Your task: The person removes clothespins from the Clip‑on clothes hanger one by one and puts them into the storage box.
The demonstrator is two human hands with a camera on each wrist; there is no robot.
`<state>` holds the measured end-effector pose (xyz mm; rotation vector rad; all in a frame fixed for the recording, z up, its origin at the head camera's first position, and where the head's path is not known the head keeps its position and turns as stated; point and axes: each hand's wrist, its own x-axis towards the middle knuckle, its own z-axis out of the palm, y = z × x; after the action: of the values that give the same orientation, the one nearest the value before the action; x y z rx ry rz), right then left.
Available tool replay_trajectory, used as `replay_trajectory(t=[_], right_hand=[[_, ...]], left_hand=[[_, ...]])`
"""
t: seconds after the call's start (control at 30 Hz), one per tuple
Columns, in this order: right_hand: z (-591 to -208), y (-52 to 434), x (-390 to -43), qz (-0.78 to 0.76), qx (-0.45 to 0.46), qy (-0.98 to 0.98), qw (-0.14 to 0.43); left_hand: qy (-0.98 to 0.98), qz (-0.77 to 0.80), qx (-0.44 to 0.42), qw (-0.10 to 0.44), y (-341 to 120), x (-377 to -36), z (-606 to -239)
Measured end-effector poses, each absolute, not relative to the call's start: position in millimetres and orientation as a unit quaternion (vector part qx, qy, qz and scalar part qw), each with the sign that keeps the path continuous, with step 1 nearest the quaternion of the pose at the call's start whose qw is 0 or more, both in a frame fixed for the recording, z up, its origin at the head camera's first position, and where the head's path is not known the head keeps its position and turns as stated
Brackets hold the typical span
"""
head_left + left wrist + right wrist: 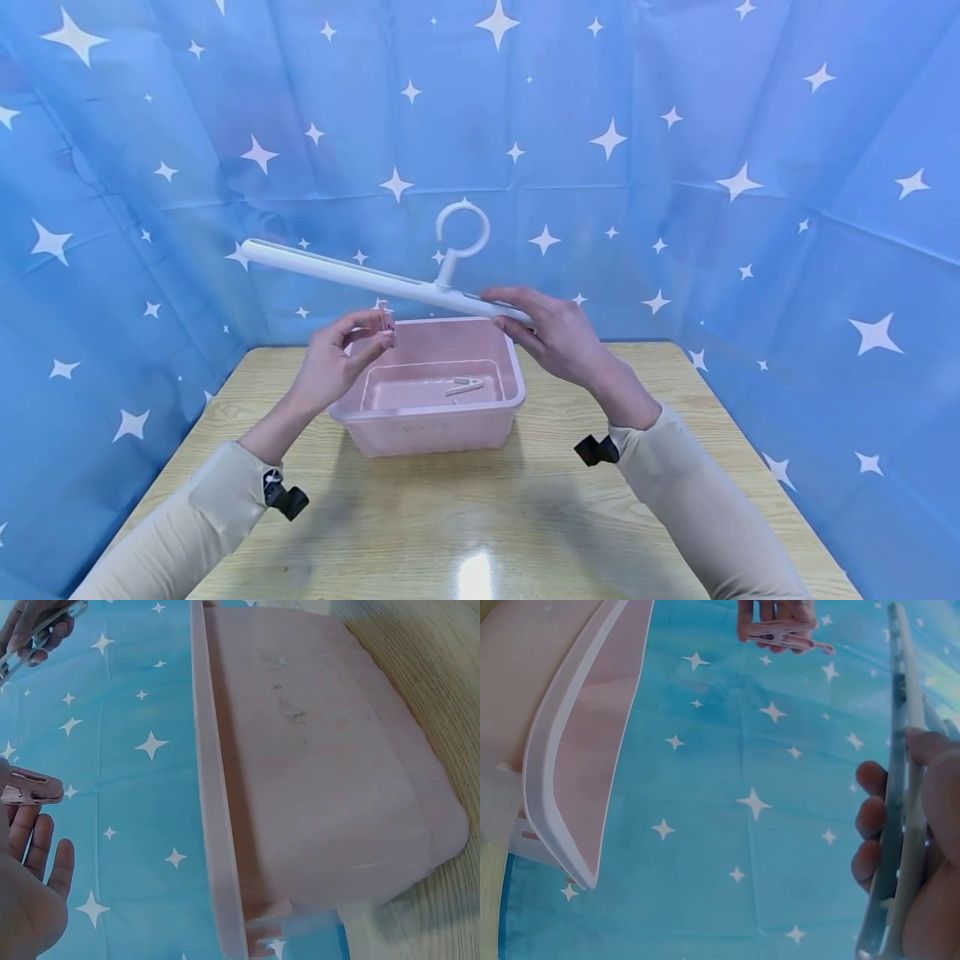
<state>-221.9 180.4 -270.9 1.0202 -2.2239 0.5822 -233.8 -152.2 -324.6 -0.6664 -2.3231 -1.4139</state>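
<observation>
My left hand (337,354) pinches a small pink clothespin (388,321) between thumb and fingers, above the left rear of a pink plastic basin (431,429). The left wrist view shows this clothespin (34,787) at its left edge. My right hand (553,333) grips the right end of a white clothes hanger (352,277), thumb below the bar and fingers over it. The hanger slants up to the left above the basin's back rim, its ring-shaped hook pointing up. Inside the basin lies a pale clothespin (465,386).
The basin stands on a light wooden table (420,533), toward its back edge. A blue curtain (570,108) with white stars hangs behind and on both sides. Black wrist mounts (287,498) sit at both sleeve cuffs.
</observation>
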Motion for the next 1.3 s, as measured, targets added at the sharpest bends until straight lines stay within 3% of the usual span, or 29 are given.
replay_trajectory(t=[0.5, 1.3], right_hand=[[-272, 181, -223, 0.217, 0.382, -0.844, 0.308], [-273, 178, -218, 0.215, 0.390, -0.842, 0.305]], left_hand=[[-0.844, -0.452, -0.234, 0.166, -158, -242, -331], [-0.877, -0.404, -0.236, 0.111, -165, -249, -345]])
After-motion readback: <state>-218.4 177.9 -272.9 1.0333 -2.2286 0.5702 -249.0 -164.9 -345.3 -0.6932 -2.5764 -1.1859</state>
